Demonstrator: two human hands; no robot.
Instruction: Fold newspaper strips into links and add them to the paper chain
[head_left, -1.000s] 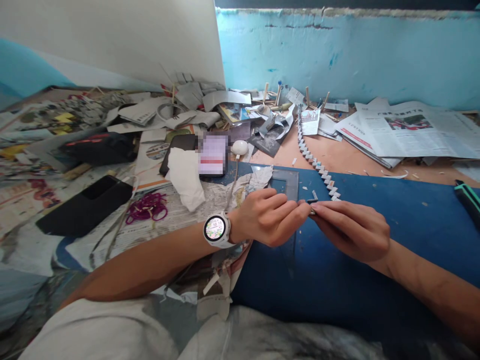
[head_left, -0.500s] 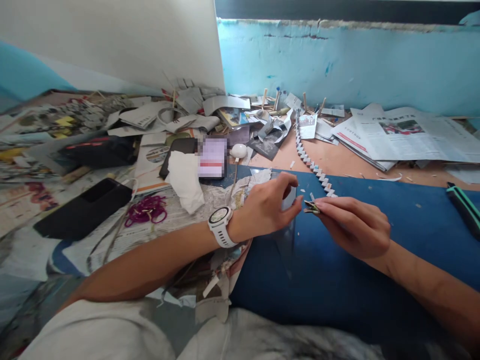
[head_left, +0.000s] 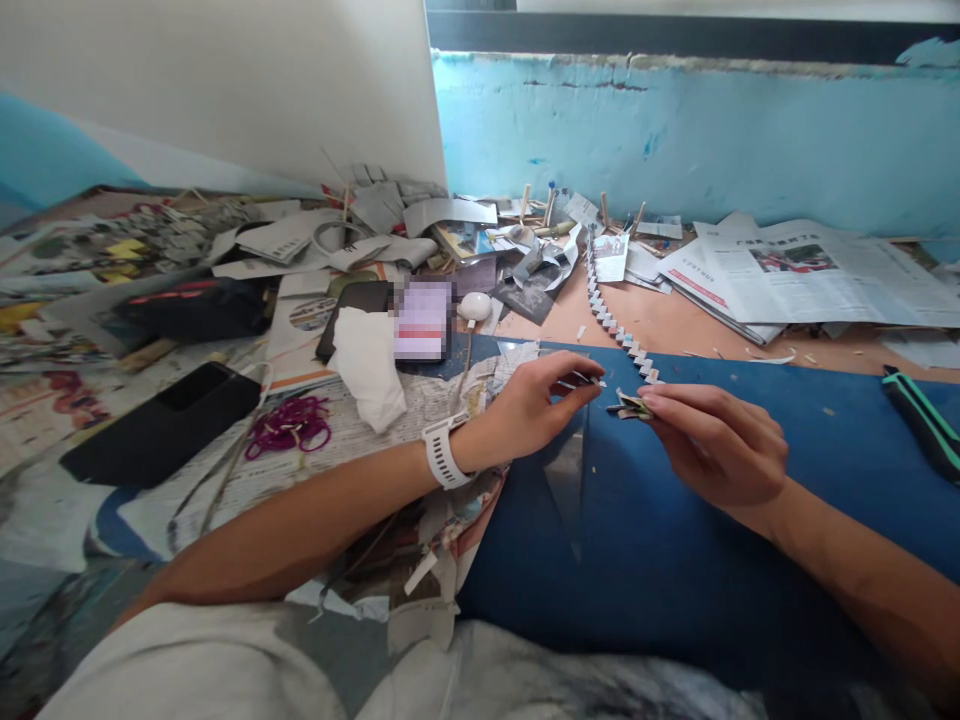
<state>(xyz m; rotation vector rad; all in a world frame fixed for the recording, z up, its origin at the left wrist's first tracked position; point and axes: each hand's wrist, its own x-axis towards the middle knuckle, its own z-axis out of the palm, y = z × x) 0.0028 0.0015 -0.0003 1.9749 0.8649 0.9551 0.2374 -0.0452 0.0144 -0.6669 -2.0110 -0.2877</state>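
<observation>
Over the blue mat (head_left: 570,590), my left hand (head_left: 536,405), with a white watch on its wrist, pinches a small folded paper strip (head_left: 592,379) between thumb and fingers. My right hand (head_left: 716,440) grips the near end of a zigzag folded paper chain (head_left: 634,350). The chain runs from those fingertips back over the mat onto the orange table top. Small paper ends (head_left: 631,405) stick out to the left of my right fingertips. A narrow gap separates the strip from the chain's end.
Newspapers (head_left: 817,275) lie at the back right, and a green-black cutter (head_left: 922,420) at the right edge. Leftward are a lit phone (head_left: 421,320), a white tissue (head_left: 367,370), purple string (head_left: 289,425) and a black phone (head_left: 161,425). Paper scraps and sticks line the back.
My left hand's fingers have closed in, and a small paper strip now shows between them. My right hand and the chain's near end have shifted slightly.
</observation>
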